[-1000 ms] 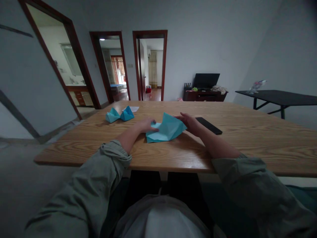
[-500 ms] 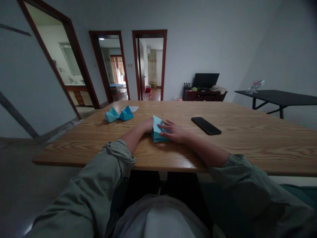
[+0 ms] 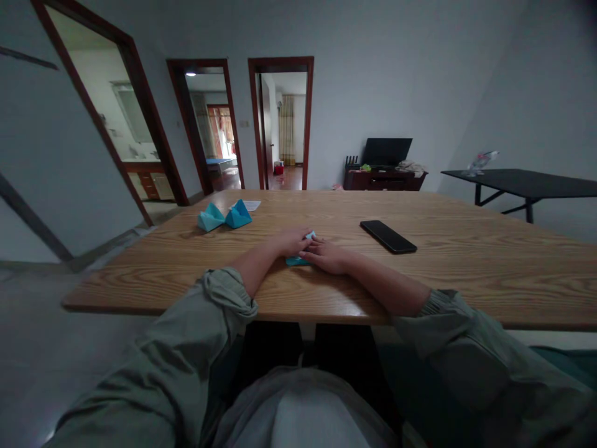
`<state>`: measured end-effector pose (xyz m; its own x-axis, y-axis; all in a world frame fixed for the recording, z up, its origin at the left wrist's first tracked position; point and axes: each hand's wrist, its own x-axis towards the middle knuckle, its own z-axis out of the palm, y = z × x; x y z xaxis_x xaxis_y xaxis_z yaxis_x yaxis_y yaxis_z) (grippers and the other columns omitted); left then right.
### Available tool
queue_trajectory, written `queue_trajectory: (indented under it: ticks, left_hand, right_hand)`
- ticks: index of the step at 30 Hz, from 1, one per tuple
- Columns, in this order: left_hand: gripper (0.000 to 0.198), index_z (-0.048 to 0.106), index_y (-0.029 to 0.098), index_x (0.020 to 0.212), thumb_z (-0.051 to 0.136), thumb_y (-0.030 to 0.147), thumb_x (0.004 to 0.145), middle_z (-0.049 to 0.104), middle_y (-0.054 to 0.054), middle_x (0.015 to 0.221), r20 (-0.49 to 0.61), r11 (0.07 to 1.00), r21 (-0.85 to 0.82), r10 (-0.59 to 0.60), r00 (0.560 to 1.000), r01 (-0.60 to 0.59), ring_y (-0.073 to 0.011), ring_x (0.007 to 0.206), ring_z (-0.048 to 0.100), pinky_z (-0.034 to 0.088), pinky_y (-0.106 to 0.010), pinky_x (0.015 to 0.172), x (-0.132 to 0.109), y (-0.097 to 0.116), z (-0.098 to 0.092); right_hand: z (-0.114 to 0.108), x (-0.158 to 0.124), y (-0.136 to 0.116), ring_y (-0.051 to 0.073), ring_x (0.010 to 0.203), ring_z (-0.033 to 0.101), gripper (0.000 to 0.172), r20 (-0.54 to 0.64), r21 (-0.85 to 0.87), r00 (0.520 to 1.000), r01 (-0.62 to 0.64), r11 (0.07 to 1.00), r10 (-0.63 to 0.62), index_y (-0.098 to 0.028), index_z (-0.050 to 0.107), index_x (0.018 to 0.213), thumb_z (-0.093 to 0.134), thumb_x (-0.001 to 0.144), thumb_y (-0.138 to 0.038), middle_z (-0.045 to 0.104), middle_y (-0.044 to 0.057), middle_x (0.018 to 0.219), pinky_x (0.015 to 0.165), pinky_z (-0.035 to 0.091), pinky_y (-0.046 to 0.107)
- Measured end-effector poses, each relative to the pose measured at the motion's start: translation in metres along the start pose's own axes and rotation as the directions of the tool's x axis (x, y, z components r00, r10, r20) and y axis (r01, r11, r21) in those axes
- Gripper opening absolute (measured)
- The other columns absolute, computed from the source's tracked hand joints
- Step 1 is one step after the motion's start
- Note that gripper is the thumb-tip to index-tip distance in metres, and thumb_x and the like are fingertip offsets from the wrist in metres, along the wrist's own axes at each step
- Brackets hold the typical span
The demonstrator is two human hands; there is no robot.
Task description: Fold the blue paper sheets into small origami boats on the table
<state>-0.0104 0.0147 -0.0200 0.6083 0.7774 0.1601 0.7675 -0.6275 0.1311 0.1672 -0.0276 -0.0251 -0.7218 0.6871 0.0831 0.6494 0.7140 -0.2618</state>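
My left hand (image 3: 291,241) and my right hand (image 3: 326,256) meet at the middle of the wooden table (image 3: 448,274), pressing on a small folded piece of blue paper (image 3: 295,262). The hands hide most of it; only a strip shows below them and a corner (image 3: 310,235) between them. To the left, farther off, two joined blue origami pieces (image 3: 224,216) stand on the tabletop. A black smartphone (image 3: 388,236) lies face down or dark to the right of my right hand, apart from it.
A sheet of white paper (image 3: 252,205) lies behind the origami pieces. The table's near edge runs just below my forearms. Beyond the far edge stand a dark cabinet (image 3: 385,181) with a monitor and a black side table (image 3: 527,183).
The blue paper is now folded much smaller and lies mostly under my hands. My hands have drawn closer together over it.
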Motion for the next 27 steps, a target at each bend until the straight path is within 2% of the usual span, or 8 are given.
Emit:
queue_trajectory:
  ticks: [3, 8, 12, 18, 21, 27]
  left_hand:
    - [0.046, 0.046, 0.024, 0.134, 0.030, 0.040, 0.094, 0.043, -0.004, 0.145, 0.143, 0.998, -0.059, 0.006, 0.990, 0.002, -0.0201, 0.134, 0.037, 0.029, -0.034, 0.109, 0.004, 0.011, 0.004]
    - [0.062, 0.026, 0.023, 0.147, 0.017, 0.053, 0.094, 0.020, -0.006, 0.155, 0.222, 0.992, -0.072, -0.086, 0.971, 0.104, -0.0283, 0.142, 0.018, 0.015, -0.047, 0.113, -0.004, 0.007, 0.003]
    - [0.072, 0.014, 0.024, 0.150, 0.020, 0.063, 0.090, 0.016, -0.008, 0.156, 0.216, 0.994, -0.033, -0.094, 0.972, 0.103, -0.0318, 0.142, 0.015, 0.012, -0.051, 0.112, -0.007, 0.010, 0.007]
    - [0.079, 0.012, 0.023, 0.151, 0.022, 0.069, 0.087, 0.012, -0.011, 0.156, 0.229, 0.994, 0.018, -0.105, 0.968, 0.104, -0.0332, 0.143, 0.010, 0.010, -0.054, 0.112, -0.008, 0.014, 0.009]
    - [0.074, 0.013, 0.025, 0.151, 0.017, 0.066, 0.089, 0.012, -0.009, 0.157, 0.216, 0.992, 0.031, -0.122, 0.969, 0.118, -0.0334, 0.143, 0.010, 0.011, -0.056, 0.111, -0.008, 0.014, 0.011]
    - [0.071, 0.016, 0.026, 0.150, 0.012, 0.063, 0.090, 0.012, -0.008, 0.157, 0.166, 0.963, 0.092, -0.266, 0.950, 0.254, -0.0350, 0.142, 0.013, 0.012, -0.057, 0.111, -0.003, 0.013, 0.017]
  right_hand:
    - [0.000, 0.001, 0.003, 0.026, 0.141, 0.021, 0.062, 0.017, 0.034, 0.999, -0.036, 0.999, 0.035, -0.025, 0.055, 0.131, 0.019, 0.094, -0.060, 0.040, 0.004, 0.146, 0.115, 0.012, 0.047]
    - [-0.001, 0.003, 0.015, 0.025, 0.142, 0.019, 0.057, 0.014, 0.128, 0.995, -0.097, 0.987, 0.095, -0.029, 0.045, 0.139, 0.018, 0.096, -0.054, 0.030, 0.001, 0.151, 0.114, 0.009, 0.051]
    - [-0.004, 0.003, 0.030, 0.024, 0.139, 0.026, 0.054, 0.001, 0.149, 0.986, -0.163, 0.975, 0.165, -0.026, 0.039, 0.143, 0.018, 0.098, -0.046, 0.030, 0.004, 0.151, 0.114, 0.016, 0.047]
    - [-0.002, 0.000, 0.027, 0.034, 0.141, 0.017, 0.056, 0.042, -0.075, 0.982, -0.181, 0.981, 0.185, -0.018, 0.024, 0.149, 0.028, 0.095, -0.033, 0.019, 0.011, 0.154, 0.110, 0.013, 0.061]
    - [0.002, -0.002, 0.020, 0.035, 0.140, 0.019, 0.058, 0.017, -0.145, 0.979, -0.200, 0.969, 0.204, -0.016, 0.021, 0.150, 0.023, 0.096, -0.037, 0.020, 0.013, 0.154, 0.109, 0.016, 0.060]
    - [0.009, -0.002, 0.008, 0.038, 0.139, 0.020, 0.070, -0.036, -0.221, 0.963, -0.268, 0.938, 0.267, -0.013, 0.022, 0.149, 0.016, 0.094, -0.055, 0.021, 0.016, 0.154, 0.109, 0.016, 0.059]
